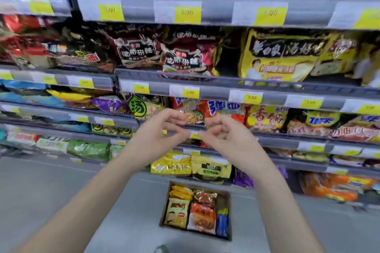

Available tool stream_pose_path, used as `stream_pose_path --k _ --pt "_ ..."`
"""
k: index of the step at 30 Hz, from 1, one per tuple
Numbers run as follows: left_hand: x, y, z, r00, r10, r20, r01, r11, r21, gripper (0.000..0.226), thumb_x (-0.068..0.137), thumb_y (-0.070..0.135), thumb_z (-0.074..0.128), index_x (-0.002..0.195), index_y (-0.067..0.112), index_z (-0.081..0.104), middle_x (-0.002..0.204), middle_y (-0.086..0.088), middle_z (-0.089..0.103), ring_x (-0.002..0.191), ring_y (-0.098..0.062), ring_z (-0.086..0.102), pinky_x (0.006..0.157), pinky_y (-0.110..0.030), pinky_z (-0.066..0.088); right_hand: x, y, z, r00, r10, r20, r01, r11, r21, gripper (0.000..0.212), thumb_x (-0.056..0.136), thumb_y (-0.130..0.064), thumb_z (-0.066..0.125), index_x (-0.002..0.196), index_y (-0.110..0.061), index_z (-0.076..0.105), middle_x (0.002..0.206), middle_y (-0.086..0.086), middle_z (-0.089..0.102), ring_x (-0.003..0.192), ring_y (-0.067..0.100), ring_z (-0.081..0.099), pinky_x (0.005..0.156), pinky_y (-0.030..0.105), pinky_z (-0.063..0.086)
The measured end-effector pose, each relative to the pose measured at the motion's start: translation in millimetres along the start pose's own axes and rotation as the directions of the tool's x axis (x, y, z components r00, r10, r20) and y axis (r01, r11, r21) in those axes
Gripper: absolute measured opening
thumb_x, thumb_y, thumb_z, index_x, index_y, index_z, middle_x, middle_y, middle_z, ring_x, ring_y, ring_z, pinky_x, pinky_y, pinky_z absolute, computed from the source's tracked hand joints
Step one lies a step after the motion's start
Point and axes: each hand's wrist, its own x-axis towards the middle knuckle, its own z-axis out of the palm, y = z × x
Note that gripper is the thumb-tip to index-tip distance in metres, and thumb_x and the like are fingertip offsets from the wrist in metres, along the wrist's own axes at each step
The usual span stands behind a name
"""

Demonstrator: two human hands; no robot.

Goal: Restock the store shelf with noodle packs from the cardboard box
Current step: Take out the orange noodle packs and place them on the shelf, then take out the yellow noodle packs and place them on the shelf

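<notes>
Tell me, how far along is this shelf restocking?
The shelves already look well filled with packs, though I cannot tell which were just added. Right now the left hand and right hand are both empty, raised by the middle shelf's edge. Still left: the cardboard box on the floor holds several noodle packs, so plenty remains.

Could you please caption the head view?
Two bare, empty hands, left hand and right hand, above open brown cardboard box.
</notes>
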Motion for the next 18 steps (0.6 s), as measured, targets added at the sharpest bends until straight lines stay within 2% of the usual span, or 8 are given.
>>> stream_pose_path --k 4,7,10,12,16,18 --pt "1.8 -58.3 -7.6 0.993 -0.074 0.092 0.076 0.997 -0.014 0.028 0.086 0.034 0.078 0.110 0.034 0.063 0.107 0.012 0.069 0.095 0.000 0.069 0.086 -0.034 0.058 2.1 22.7 43.6 0.994 0.100 -0.037 -0.099 0.995 0.020 0.027 0.085 -0.045 0.076 0.107 -0.036 0.063 0.091 -0.012 0.072 0.081 0.000 0.067 0.075 0.026 0.054" --pt "-3.3 -94.5 0.6 0.980 -0.129 0.153 0.130 0.992 0.005 0.029 0.086 0.034 0.078 0.110 0.034 0.062 0.106 0.014 0.069 0.094 0.002 0.068 0.078 -0.025 0.056 0.3 47.9 66.1 0.985 0.171 -0.031 -0.171 0.985 -0.004 0.028 0.085 -0.048 0.075 0.108 -0.036 0.063 0.093 -0.014 0.072 0.083 0.003 0.068 0.076 0.028 0.055" --pt "-12.8 -131.5 17.8 0.958 -0.231 0.170 0.243 0.968 -0.056 0.029 0.086 0.021 0.078 0.110 0.025 0.062 0.105 0.006 0.069 0.089 0.001 0.068 0.073 -0.015 0.051 -1.6 80.3 83.8 0.965 0.261 -0.020 -0.261 0.965 0.002 0.024 0.084 -0.043 0.077 0.103 -0.035 0.064 0.093 -0.011 0.072 0.085 0.005 0.068 0.081 0.031 0.056" --pt "-18.3 -155.7 31.0 0.938 -0.295 0.182 0.313 0.946 -0.082 0.028 0.086 0.017 0.078 0.108 0.022 0.062 0.104 0.003 0.070 0.088 0.000 0.069 0.072 -0.011 0.049 -2.7 105.9 93.5 0.947 0.321 0.008 -0.321 0.947 0.007 0.024 0.085 -0.041 0.078 0.104 -0.034 0.065 0.095 -0.011 0.072 0.090 0.002 0.068 0.084 0.027 0.055" --pt "-21.1 -207.1 61.3 0.896 -0.415 0.158 0.433 0.895 -0.106 0.025 0.086 0.018 0.079 0.106 0.025 0.065 0.102 0.004 0.071 0.090 -0.003 0.070 0.076 -0.015 0.050 0.3 168.0 111.9 0.910 0.412 0.055 -0.412 0.911 -0.017 0.026 0.087 -0.040 0.076 0.109 -0.034 0.065 0.103 -0.016 0.069 0.088 -0.010 0.062 0.065 0.005 0.045" --pt "-15.4 -233.6 81.1 0.879 -0.452 0.155 0.470 0.876 -0.110 0.025 0.087 0.017 0.078 0.105 0.026 0.064 0.102 0.005 0.072 0.092 -0.005 0.069 0.075 -0.015 0.050 7.0 202.7 121.0 0.895 0.443 0.050 -0.444 0.896 -0.002 0.026 0.087 -0.038 0.076 0.110 -0.032 0.066 0.101 -0.019 0.068 0.083 -0.013 0.060 0.057 0.003 0.043"
